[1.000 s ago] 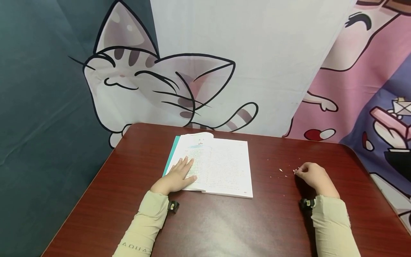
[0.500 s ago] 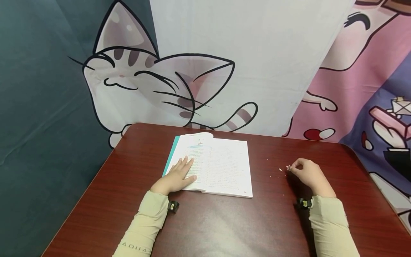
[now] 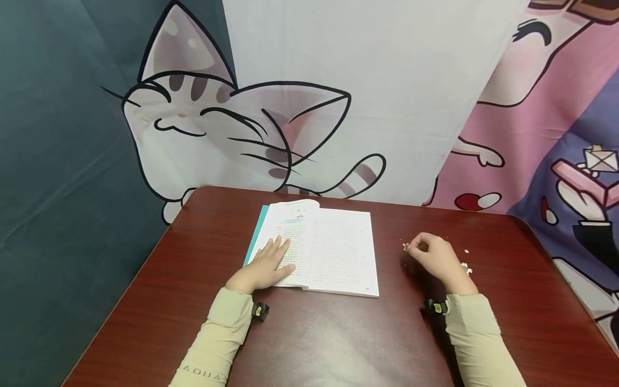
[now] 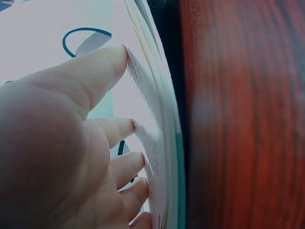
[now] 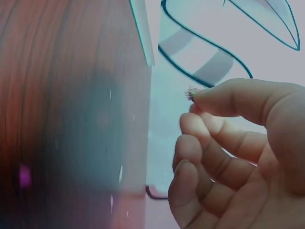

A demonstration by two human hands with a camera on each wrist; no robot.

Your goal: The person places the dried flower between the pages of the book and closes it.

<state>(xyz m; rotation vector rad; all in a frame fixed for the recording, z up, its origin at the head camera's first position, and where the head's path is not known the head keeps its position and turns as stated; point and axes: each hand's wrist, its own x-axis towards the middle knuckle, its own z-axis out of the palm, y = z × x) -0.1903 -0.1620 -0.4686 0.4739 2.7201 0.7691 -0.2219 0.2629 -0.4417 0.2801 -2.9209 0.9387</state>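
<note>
An open book (image 3: 340,252) with a teal cover edge lies on the table. My left hand (image 3: 261,270) rests on its left page, fingers spread; in the left wrist view the fingertips (image 4: 136,162) touch the printed paper. To the right of the book, my right hand (image 3: 437,260) is just above the tabletop. Its thumb and forefinger pinch a small bunch of pale, pinkish scraps (image 3: 407,247), too small to identify exactly. The right wrist view has the same scraps (image 5: 191,93) sticking out past the thumb tip, with the other fingers curled loosely below.
A little pile of pale bits (image 3: 466,268) lies by the right wrist, and one loose bit (image 3: 466,251) is beyond it. The reddish-brown table (image 3: 329,344) ends at the back against a cartoon-cat cloth (image 3: 309,134).
My right hand has moved left, toward the book, with the scraps in its pinch. The pale pile by the right wrist has come into view. The left hand has stayed on the page.
</note>
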